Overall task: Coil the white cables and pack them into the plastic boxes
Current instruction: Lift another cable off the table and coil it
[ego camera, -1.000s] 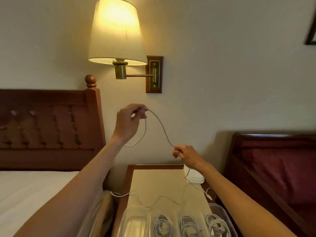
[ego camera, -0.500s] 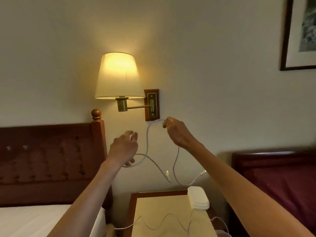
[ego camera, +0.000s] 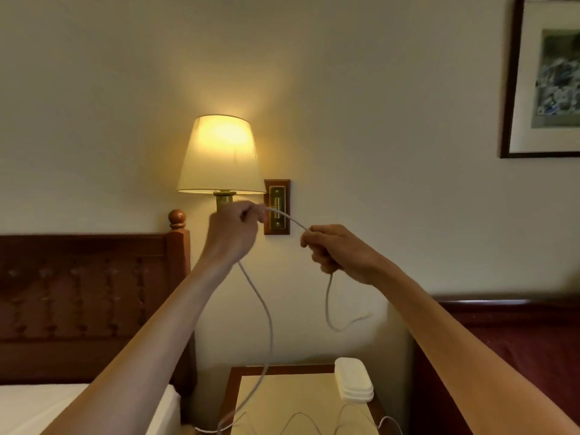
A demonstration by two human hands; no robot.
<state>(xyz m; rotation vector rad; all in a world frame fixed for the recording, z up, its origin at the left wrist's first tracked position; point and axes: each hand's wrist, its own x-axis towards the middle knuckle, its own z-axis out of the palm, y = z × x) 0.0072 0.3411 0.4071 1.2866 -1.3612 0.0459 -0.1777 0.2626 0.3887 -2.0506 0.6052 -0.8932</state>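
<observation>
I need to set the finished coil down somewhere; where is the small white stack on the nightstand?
In the head view, the white stack sits at the nightstand's back right corner, near the wall, below the right hand.

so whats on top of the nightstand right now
On the nightstand sit a stack of white flat objects near its back right corner and loose white cable looping across it. Its front part is below the frame, so anything there cannot be seen.
</observation>
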